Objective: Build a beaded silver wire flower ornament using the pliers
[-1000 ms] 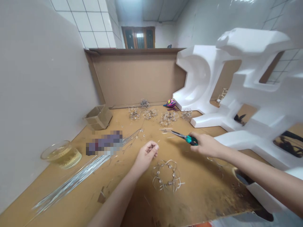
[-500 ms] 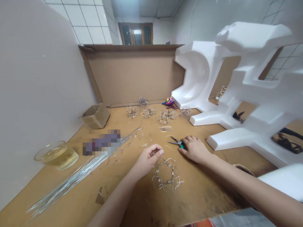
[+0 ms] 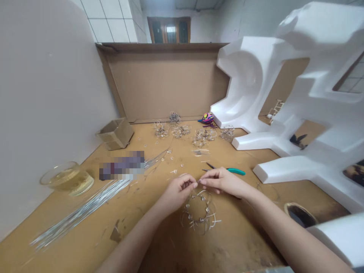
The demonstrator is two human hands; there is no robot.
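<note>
My left hand (image 3: 182, 189) is closed in a pinch above the far edge of a wire ring with clear beads (image 3: 207, 209). Its fingertips meet those of my right hand (image 3: 223, 180), which is pinched too. A tiny, thin thing shows between them, too small to make out. The ring of looped silver wire lies on the table just below the hands; its far edge is partly hidden by the left fingers. Pliers with green handles (image 3: 236, 171) lie behind my right hand, which covers their middle.
A bundle of straight wires (image 3: 85, 212), a glass bowl of yellowish liquid (image 3: 69, 180) and a small cardboard box (image 3: 116, 134) are at left. Several wire pieces (image 3: 200, 137) and a colourful toy (image 3: 207, 118) stand at the back. White foam packing (image 3: 244, 83) lines the right side.
My right hand has put the pliers down on the table and moved left to meet my left hand. My left hand has shifted slightly towards the ring and stays pinched.
</note>
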